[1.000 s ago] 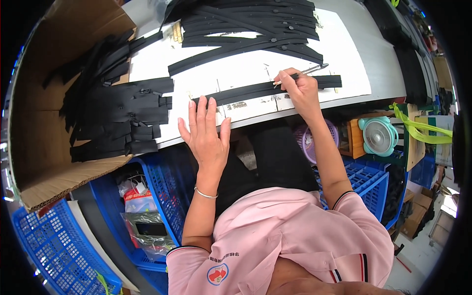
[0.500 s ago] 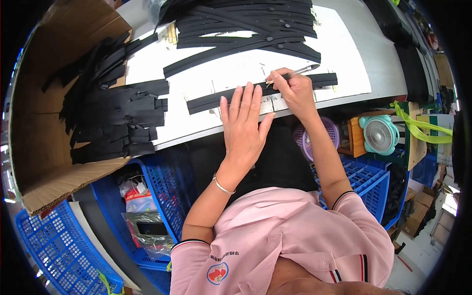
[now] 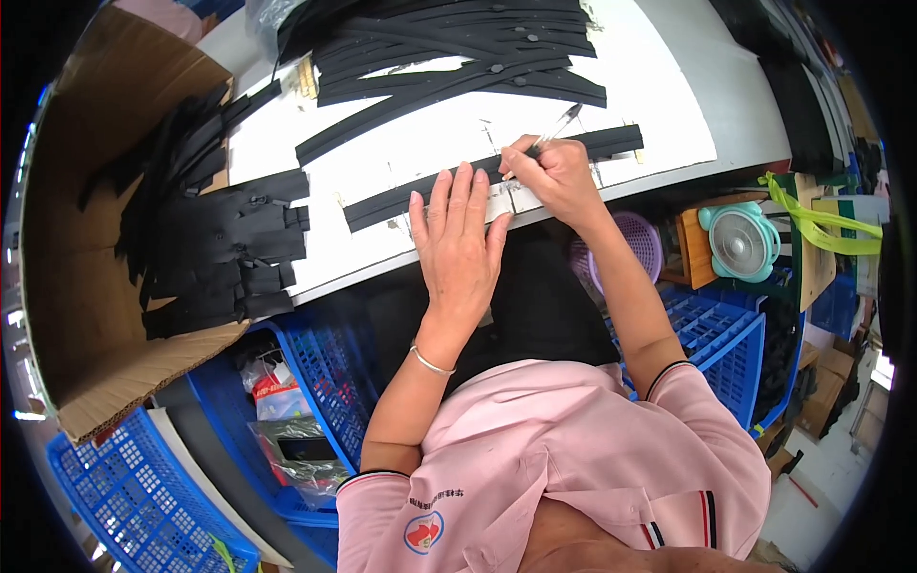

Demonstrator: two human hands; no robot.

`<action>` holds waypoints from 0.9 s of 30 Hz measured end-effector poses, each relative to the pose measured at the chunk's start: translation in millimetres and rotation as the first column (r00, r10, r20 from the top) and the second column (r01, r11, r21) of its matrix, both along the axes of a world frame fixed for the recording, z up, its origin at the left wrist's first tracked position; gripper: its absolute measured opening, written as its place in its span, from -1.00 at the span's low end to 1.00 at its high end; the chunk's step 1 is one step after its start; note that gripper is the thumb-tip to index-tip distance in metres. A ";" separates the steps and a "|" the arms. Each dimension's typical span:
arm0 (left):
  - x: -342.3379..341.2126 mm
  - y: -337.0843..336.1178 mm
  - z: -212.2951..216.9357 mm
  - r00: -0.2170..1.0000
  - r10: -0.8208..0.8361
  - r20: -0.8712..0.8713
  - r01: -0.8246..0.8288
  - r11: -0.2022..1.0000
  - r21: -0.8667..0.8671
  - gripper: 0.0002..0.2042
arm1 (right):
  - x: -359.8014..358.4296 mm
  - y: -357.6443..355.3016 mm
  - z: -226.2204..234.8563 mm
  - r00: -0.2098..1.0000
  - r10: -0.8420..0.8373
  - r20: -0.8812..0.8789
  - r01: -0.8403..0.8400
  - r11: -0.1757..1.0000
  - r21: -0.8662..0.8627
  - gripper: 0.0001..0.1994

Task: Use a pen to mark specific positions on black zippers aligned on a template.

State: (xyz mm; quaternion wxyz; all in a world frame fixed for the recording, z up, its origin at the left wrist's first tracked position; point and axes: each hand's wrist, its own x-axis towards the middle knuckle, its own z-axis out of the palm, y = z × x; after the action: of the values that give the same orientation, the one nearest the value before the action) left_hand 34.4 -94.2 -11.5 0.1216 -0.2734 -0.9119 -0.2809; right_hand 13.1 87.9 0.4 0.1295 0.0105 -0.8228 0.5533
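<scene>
Blue plastic basket [image 3: 330, 377], below the bench edge at left: standing open and holding bagged goods; a piece sliding off the front could be landing there.

Left hand [image 3: 458, 244], flat: fingers lying nearly together, thumb spreading away, pinching nothing; fingertips resting over the black strip. Too light a hold could be letting the strip skew.

Right hand [image 3: 556, 177]: fingers closing in a pinch around a slim pen [image 3: 563, 121], its upper end pointing away from the person. The point is hiding among the fingers; whether it is touching the strip, one cannot tell. A slip could be leaving a stray mark, the left fingers lying close by.

Black strip [image 3: 382, 203], one: lying aslant along the front of the white board [image 3: 659, 95], running beneath both hands, its two ends showing. A knock from the right wrist could be turning it.

Black strip pile [image 3: 449, 57], beyond: overlapping and crossing; a reaching sleeve or hand could be dragging pieces loose.
</scene>
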 end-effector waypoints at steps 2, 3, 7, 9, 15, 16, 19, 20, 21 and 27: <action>-0.1 1.1 0.1 1.000 -0.017 -0.008 0.017 1.000 0.002 -0.47 | -0.1 1.5 -4.3 1.000 0.002 -0.017 -0.001 1.000 0.023 -0.75; 0.1 0.8 0.9 1.000 -0.009 -0.003 0.009 1.000 -0.007 -0.47 | 0.0 2.5 -4.9 0.999 0.016 -0.031 -0.015 0.999 0.045 -0.75; 1.1 0.4 0.8 1.000 -0.002 0.005 0.002 1.000 -0.015 -0.47 | 8.1 8.1 12.4 0.995 0.042 0.094 -0.021 0.977 -0.210 -0.77; 0.2 1.1 0.9 1.000 -0.018 0.001 0.018 1.000 -0.017 -0.46 | 15.8 26.5 17.1 1.000 0.016 0.019 -0.011 0.967 -0.253 -0.77; 1.8 0.7 1.6 1.000 -0.005 0.009 0.005 0.999 -0.048 -0.50 | 18.5 89.9 17.6 0.974 -0.228 -0.010 0.219 0.946 -0.239 -0.77; 2.0 0.4 2.1 1.000 -0.002 0.011 0.003 0.999 -0.049 -0.51 | 18.4 93.2 16.6 0.973 -0.232 -0.012 0.223 0.944 -0.242 -0.77; 1.4 1.0 3.1 1.000 0.000 0.026 0.001 0.999 -0.039 -0.51 | 17.3 98.6 13.8 0.961 -0.232 0.153 0.269 0.917 -0.294 -0.76; 1.3 2.2 2.8 0.999 -0.002 0.046 0.003 1.000 -0.013 -0.52 | 16.2 98.8 13.1 0.963 -0.233 0.136 0.262 0.928 -0.266 -0.75; 0.8 6.4 3.1 0.999 -0.013 0.045 0.014 1.000 -0.020 -0.52 | 15.8 99.6 12.5 0.965 -0.235 0.118 0.257 0.936 -0.239 -0.75; -19.8 60.4 23.2 0.996 -0.085 0.017 0.084 0.993 0.081 -0.56 | 10.4 103.3 4.8 0.966 -0.231 0.112 0.253 0.931 -0.264 -0.71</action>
State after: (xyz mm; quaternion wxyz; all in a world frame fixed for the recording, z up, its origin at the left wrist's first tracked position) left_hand 14.6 -33.8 11.7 0.1110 -0.3037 -0.8886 -0.3251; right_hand 23.5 191.2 5.2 0.1642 -0.1311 -0.7371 0.6423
